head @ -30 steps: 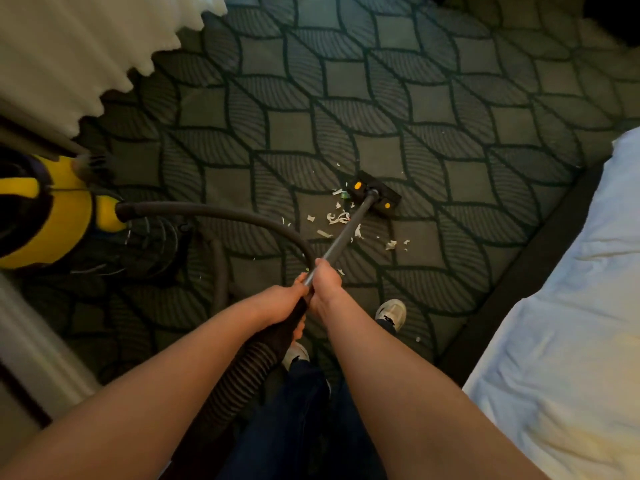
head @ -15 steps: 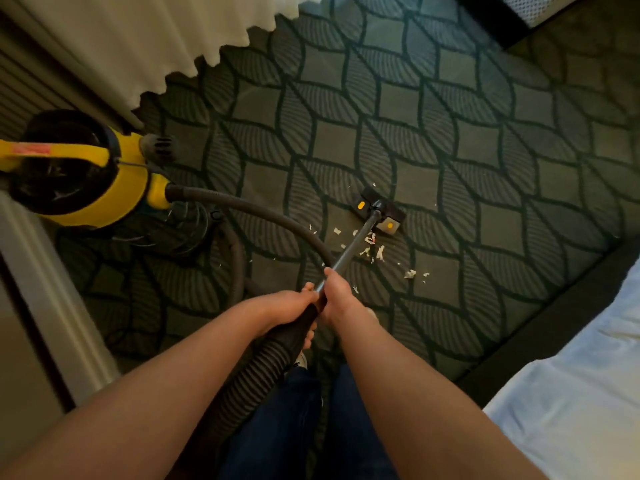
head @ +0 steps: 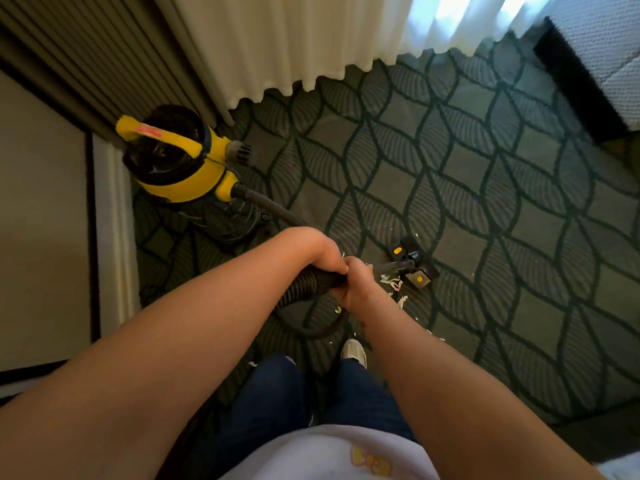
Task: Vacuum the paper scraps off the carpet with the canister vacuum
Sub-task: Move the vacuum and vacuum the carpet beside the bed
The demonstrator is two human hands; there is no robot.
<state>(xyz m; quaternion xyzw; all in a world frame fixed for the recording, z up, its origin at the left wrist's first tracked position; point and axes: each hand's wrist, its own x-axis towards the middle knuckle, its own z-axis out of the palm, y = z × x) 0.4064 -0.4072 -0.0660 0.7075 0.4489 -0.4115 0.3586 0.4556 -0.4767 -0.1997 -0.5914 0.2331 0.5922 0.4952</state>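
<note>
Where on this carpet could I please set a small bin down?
The carpet is bare between the curtain hem and the floor nozzle, and right of the nozzle. It is crowded between the canister vacuum and the left hand, where the hose runs; paper scraps lie from nozzle to shoe.

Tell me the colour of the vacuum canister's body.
Yellow with black parts, the canister vacuum shows best in the head view.

Seeing glossy yellow and black plastic on the canister vacuum at far left. Finding ribbed matt black plastic on the hose, a smooth dull wand, hard black plastic on the floor head. Noting short matt pile on the carpet, crumpled white paper scraps, pleated cloth in the far curtain, dark denim on the near trousers.
</note>
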